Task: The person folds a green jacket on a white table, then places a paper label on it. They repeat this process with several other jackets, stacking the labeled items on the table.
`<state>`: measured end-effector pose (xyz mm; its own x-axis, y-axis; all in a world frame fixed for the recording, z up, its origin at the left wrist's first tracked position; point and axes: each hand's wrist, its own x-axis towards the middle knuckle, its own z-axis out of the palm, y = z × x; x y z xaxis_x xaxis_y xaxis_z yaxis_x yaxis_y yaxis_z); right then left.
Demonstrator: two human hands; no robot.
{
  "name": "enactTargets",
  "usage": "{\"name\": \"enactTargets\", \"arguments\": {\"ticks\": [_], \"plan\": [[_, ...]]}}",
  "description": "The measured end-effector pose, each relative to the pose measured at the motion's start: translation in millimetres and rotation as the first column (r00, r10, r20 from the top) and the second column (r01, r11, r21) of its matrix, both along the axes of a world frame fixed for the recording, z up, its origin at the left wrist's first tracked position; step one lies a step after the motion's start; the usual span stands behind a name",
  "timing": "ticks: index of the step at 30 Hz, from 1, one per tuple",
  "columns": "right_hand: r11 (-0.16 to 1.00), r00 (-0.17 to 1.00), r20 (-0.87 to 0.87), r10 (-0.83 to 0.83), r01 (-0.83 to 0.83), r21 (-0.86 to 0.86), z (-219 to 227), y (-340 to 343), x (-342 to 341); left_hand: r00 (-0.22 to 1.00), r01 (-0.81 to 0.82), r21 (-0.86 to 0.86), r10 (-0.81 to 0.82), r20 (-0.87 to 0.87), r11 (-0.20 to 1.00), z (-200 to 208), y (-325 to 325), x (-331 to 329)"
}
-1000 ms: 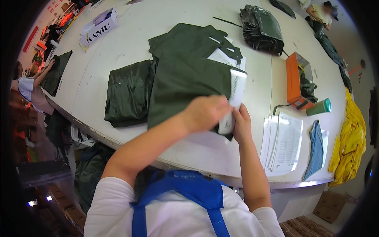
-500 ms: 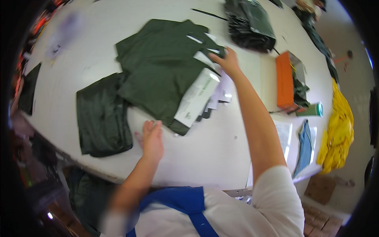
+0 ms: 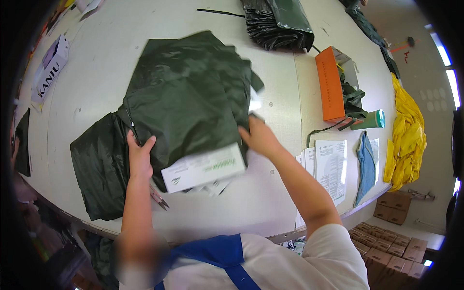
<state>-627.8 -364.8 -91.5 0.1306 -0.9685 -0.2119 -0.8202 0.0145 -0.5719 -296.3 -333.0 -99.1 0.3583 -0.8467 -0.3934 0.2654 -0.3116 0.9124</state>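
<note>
A loose stack of dark green pieces of thin, slightly shiny fabric (image 3: 188,96) lies on the table before me, white printed cards (image 3: 205,169) sticking out along its near edge. My right hand (image 3: 261,136) grips the stack's right edge, thumb on top and the other fingers mostly hidden. At the left edge, my left hand (image 3: 140,157) touches the fabric, its thumb and forefinger spread apart. A folded dark green bundle (image 3: 99,166) sits to its left, partly under the stack. Small scissors (image 3: 158,198) show beside my left wrist, points toward me.
Black-green plastic packages (image 3: 280,24) lie at the far side. An orange box (image 3: 331,87) with dark green cloth, a green cup (image 3: 372,120), printed sheets (image 3: 331,166), blue denim (image 3: 366,166) and yellow fabric (image 3: 408,140) are to the right. A white box (image 3: 50,67) is far left.
The stack has turned clockwise, its cards now facing me. My right hand has come nearer along its edge, and my left hand has moved left onto the fabric. The view has shifted.
</note>
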Motion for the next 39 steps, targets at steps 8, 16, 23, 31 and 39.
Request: {"name": "enactTargets", "arguments": {"ticks": [8, 16, 23, 31, 39], "plan": [[0.725, 0.895, 0.038, -0.443, 0.384, -0.572, 70.6, -54.1, -230.4, 0.856, 0.242, 0.158, -0.287, 0.431, 0.957, -13.9, 14.6, -0.8], [0.877, 0.803, -0.408, -0.435, 0.275, -0.394, 25.0, -64.5, -317.6, 0.5, 0.249, 0.317, -0.402, 0.767, 0.915, 1.1, 12.3, -17.1], [0.948, 0.997, -0.072, 0.012, -0.034, -0.317, 57.6, 4.8, -59.1, 0.831, 0.482, -0.601, -0.55, 0.084, 0.638, 255.8, 131.8, 28.9], [0.973, 0.974, 0.133, 0.186, -0.164, -0.159, 92.0, 43.5, 93.6, 0.766, -0.09, -0.985, -0.643, 0.024, -0.144, 338.8, 189.7, 62.8], [0.901, 0.903, 0.155, 0.401, -0.357, -0.247, 120.2, 13.3, 313.0, 0.65, -0.129, -0.97, -0.722, -0.238, 0.205, 323.4, 193.9, 247.8]]}}
